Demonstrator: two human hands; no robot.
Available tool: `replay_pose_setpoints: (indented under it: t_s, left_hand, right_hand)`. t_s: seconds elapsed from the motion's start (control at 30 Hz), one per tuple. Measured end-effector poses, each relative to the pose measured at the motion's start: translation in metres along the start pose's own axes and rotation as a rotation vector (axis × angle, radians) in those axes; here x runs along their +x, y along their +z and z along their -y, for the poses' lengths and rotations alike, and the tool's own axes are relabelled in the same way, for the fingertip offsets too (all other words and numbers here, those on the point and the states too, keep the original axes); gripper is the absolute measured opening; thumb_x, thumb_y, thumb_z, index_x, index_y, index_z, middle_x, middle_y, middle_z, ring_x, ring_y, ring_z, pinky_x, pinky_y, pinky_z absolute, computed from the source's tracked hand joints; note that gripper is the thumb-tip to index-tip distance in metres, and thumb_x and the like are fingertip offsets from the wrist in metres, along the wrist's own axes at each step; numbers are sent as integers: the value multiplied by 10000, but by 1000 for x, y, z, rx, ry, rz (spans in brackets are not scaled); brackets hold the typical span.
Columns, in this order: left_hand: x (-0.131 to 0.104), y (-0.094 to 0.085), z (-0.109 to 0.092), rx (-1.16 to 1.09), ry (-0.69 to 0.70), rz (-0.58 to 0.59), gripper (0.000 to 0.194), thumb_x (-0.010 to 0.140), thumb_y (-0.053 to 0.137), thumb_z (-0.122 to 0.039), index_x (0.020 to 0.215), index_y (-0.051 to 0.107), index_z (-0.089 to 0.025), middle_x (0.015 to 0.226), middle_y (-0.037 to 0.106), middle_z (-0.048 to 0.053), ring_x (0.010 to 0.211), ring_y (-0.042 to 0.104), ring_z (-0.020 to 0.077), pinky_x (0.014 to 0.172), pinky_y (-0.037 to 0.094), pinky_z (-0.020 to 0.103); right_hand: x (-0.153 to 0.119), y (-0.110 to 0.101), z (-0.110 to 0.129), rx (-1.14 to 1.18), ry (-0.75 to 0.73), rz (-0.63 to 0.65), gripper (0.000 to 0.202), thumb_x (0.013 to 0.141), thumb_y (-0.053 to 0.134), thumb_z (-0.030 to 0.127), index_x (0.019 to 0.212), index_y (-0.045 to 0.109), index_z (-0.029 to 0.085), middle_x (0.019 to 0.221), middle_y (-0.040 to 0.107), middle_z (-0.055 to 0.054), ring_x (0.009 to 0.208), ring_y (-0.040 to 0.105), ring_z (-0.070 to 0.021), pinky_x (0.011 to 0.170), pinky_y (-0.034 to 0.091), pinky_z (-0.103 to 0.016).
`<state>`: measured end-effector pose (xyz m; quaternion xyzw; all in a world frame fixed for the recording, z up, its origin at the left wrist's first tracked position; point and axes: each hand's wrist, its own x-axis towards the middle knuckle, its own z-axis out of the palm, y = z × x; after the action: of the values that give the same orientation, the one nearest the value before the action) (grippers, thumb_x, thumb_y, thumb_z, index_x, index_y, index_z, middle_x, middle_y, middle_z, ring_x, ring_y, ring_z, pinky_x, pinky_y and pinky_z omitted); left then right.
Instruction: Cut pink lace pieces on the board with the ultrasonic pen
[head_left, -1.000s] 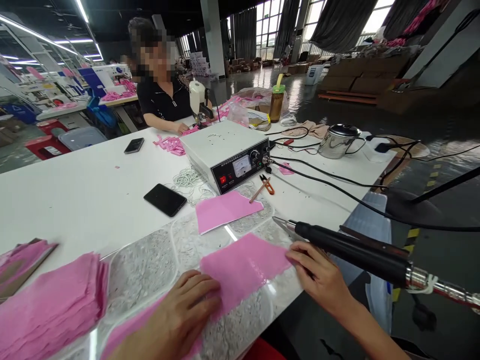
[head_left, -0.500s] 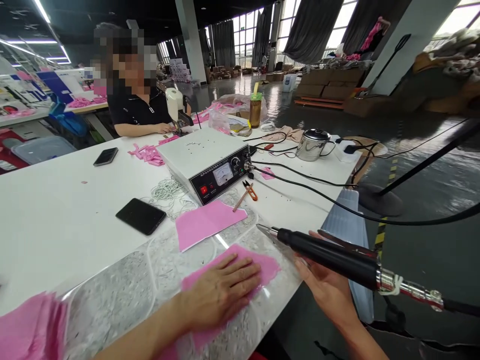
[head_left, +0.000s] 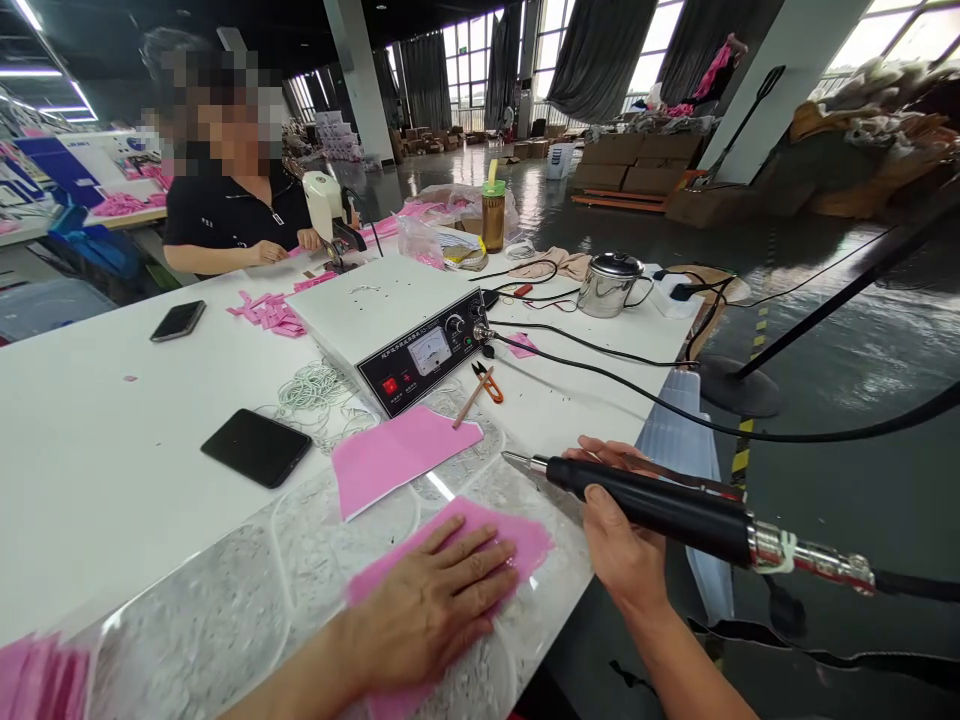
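Observation:
My left hand lies flat, fingers stretched out, on a piece of pink fabric on a clear plastic sheet. My right hand is closed around the black handle of an ultrasonic cutter, its thumb on the near side and fingertips showing beyond. The metal tip points left, above the sheet's edge and to the right of a pink pattern piece with a white edge. A brown stick and orange-handled thread snips lie just behind that piece.
A control box with a meter stands mid-table, its cable looping right to the cutter. Nearby are a black phone, tangled elastic cord and a steel mug. Stacked pink fabric is front left. A co-worker sits across at a machine.
My right hand has moved up onto the cutter's handle, and its thumb now presses on the near side. My left hand stays flat on the fabric. The view has shifted slightly right.

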<state>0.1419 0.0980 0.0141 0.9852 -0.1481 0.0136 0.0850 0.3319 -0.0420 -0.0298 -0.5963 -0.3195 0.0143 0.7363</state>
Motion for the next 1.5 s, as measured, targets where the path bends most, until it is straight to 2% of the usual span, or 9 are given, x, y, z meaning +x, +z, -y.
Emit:
replay_pose_setpoints:
  t_s: [0.13, 0.23, 0.37, 0.47, 0.6, 0.83, 0.97, 1.1, 1.5]
  left_hand:
    - [2, -1, 0, 18, 8, 18, 484, 1015, 470, -294, 1474, 381, -170, 1515, 417, 66, 1407, 379, 262, 1206, 212, 507]
    - [2, -2, -1, 18, 9, 19, 476, 1012, 478, -288, 1466, 392, -169, 1516, 418, 63, 1407, 381, 262, 1209, 194, 511]
    - [2, -3, -3, 9, 6, 18, 468, 1009, 489, -289, 1454, 408, -169, 1513, 424, 59, 1405, 385, 255, 1215, 176, 509]
    - [2, -3, -3, 2, 2, 24, 483, 1004, 501, -291, 1461, 398, -172, 1513, 424, 58, 1403, 388, 256, 1216, 171, 505]
    - [4, -2, -2, -34, -2, -11, 507, 1000, 509, -294, 1477, 376, -186, 1496, 448, 65, 1408, 381, 244, 1223, 158, 492]
    - [5, -2, -1, -33, -1, 0, 536, 1001, 511, -328, 1492, 349, -185, 1498, 446, 69, 1411, 374, 256, 1224, 143, 504]
    - [5, -2, -1, -30, -5, 16, 543, 1008, 490, -366, 1502, 329, -207, 1513, 424, 64, 1417, 363, 257, 1221, 142, 508]
    - [5, -2, -1, -33, -6, 4, 563, 1006, 489, -392, 1513, 304, -231, 1520, 416, 58, 1421, 357, 245, 1225, 121, 493]
    - [7, -4, -3, 5, -5, 44, 560, 1010, 457, -449, 1499, 333, -208, 1532, 389, 66, 1423, 349, 270, 1217, 134, 498]
  right_hand:
    - [12, 9, 11, 253, 83, -176, 203, 870, 549, 264, 1071, 570, 280, 1041, 590, -24, 919, 636, -189, 981, 501, -494]
    - [19, 3, 21, 239, 43, -174, 204, 862, 494, 278, 1047, 579, 290, 982, 566, -20, 823, 602, -173, 894, 530, -450]
    - [21, -18, 33, 283, 19, -191, 215, 812, 487, 261, 986, 613, 276, 904, 530, -30, 714, 555, -173, 728, 527, -394]
    - [21, -33, 43, 309, 9, -209, 174, 788, 486, 263, 893, 624, 252, 827, 494, -38, 668, 502, -180, 601, 475, -362]
    - [21, -41, 55, 186, -43, -228, 111, 792, 480, 311, 800, 563, 237, 763, 425, -38, 637, 464, -193, 497, 400, -329]
    - [17, -42, 62, 210, -58, -81, 146, 800, 483, 310, 809, 601, 225, 731, 521, -41, 545, 496, -175, 478, 415, -341]
    - [15, -42, 62, 204, -63, -42, 155, 796, 499, 326, 825, 603, 215, 726, 524, -52, 546, 494, -177, 469, 418, -340]
    - [13, -41, 61, 154, -81, -26, 155, 806, 484, 330, 835, 585, 216, 725, 514, -53, 553, 499, -177, 474, 433, -342]
    - [14, -38, 65, 221, -67, -16, 137, 799, 531, 309, 825, 618, 207, 722, 540, -50, 547, 502, -167, 472, 433, -325]
